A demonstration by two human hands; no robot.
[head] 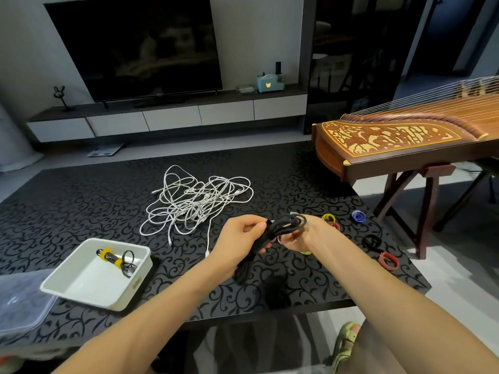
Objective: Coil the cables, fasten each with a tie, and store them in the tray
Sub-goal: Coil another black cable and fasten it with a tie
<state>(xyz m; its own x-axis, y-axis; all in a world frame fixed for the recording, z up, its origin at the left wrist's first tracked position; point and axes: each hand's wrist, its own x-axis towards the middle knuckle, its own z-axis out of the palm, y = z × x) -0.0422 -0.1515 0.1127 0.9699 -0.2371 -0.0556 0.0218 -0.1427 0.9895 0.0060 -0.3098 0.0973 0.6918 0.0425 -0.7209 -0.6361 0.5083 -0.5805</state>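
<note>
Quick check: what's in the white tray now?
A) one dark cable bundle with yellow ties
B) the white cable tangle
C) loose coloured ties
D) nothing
A: the white tray holds one dark coiled cable bound with yellow ties; the white cables lie outside it.

Stretches both bare forearms forward, one from the lower left, the other from the lower right, converging toward the middle. Curls the left hand [243, 234] round one side of a coiled black cable [287, 225], thumb on top pressing toward the index finger, knuckles up. Grips the other side with the right hand [302, 237], wrist bent inward, fingers tucked under the coil and mostly hidden. Holds both hands close together, level.
</note>
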